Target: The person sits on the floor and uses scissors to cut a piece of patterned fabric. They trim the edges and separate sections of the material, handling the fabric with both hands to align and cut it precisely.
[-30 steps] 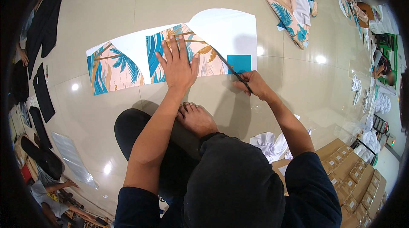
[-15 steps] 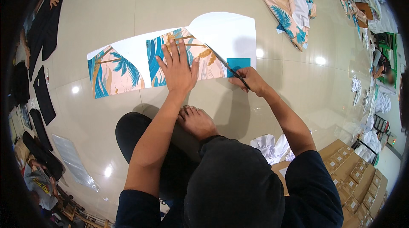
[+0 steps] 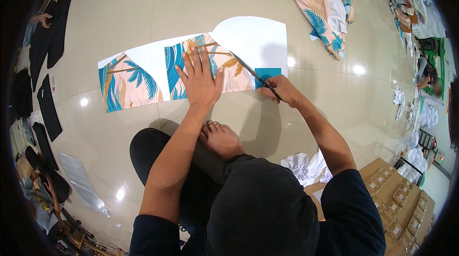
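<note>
A white fabric sheet [image 3: 256, 33] lies on the tiled floor, printed with two peach panels of teal and brown palm leaves and a small teal rectangle [image 3: 271, 72]. My left hand [image 3: 202, 81] rests flat on the middle printed panel [image 3: 229, 72], fingers spread. The other printed panel [image 3: 131, 86] lies left of that hand. Black scissors [image 3: 246, 68] are in my right hand [image 3: 283, 90], its fingers wrapped round the handles. Their blades point up and left along the curved edge of the middle panel. The handle loops are mostly hidden by my fingers.
Beyond the sheet, a heap of matching printed fabric [image 3: 318, 12] lies at the far right. Dark cloth pieces [image 3: 49, 107] and a clear plastic sheet [image 3: 82, 182] are on the left. Cardboard with small packets [image 3: 397, 198] sits at lower right. Other people work around the edges.
My two hands and the scissors hold almost the same place. The fabric sheet has shifted very slightly toward me. People at the edges have moved their arms.
</note>
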`<state>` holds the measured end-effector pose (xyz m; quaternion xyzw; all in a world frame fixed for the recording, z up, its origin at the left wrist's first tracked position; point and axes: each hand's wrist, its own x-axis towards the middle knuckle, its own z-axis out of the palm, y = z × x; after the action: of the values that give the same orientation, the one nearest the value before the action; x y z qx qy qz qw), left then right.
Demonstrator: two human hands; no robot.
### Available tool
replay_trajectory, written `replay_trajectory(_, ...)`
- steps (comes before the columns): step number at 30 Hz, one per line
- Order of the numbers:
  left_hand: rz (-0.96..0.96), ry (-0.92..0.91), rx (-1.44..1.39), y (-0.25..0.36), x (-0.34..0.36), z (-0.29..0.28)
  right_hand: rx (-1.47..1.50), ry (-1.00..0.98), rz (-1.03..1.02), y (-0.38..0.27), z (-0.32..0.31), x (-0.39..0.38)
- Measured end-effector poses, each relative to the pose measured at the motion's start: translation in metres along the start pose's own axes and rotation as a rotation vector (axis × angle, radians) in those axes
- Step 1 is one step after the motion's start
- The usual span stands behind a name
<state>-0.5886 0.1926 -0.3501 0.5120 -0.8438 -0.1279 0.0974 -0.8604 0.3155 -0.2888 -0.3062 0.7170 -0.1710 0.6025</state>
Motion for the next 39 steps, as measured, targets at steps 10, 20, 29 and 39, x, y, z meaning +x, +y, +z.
replay_trajectory(10,-0.002,0.006,-0.006,0.0,-0.001,-0.001,0.009,-0.009,-0.01,-0.017,0.004,0.006)
replay_trajectory(20,-0.005,0.016,-0.005,-0.001,-0.001,0.001,-0.047,-0.009,-0.025,-0.017,0.001,0.006)
replay_trajectory(29,-0.007,0.021,-0.001,0.0,-0.001,0.001,-0.037,-0.012,-0.016,-0.021,0.005,0.014)
replay_trajectory(39,-0.006,0.007,0.027,-0.001,-0.001,0.002,0.0,-0.022,-0.021,-0.033,0.008,0.02)
